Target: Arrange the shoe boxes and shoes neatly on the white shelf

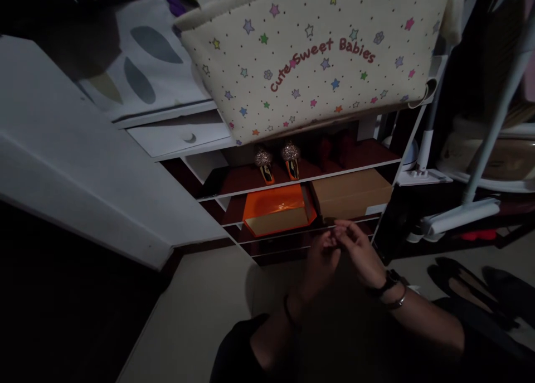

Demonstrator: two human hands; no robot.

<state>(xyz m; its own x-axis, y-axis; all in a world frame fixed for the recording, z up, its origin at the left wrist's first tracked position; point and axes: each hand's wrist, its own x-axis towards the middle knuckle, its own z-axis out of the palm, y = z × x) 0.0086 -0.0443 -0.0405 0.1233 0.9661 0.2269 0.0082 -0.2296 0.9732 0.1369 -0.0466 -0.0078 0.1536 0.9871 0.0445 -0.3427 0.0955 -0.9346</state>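
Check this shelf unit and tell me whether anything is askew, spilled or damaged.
Nothing clearly stands out. The glittery shoes stand side by side above, the orange box and cardboard box sit next to each other below, and I see no spill or plain damage. It is dim, so small faults could be missed.

I see a cream cloth [321,73] with coloured stars and the red words "Cute Sweet Babies". Left of this cloth there is a white cover [125,43] with grey leaves. At the cloth's lower left I notice a white drawer [167,140] with a round knob [190,138]. To the cloth's lower right stands a pale mop [463,218], and further down, dark flat shoes [452,271] lie on the floor [196,310].
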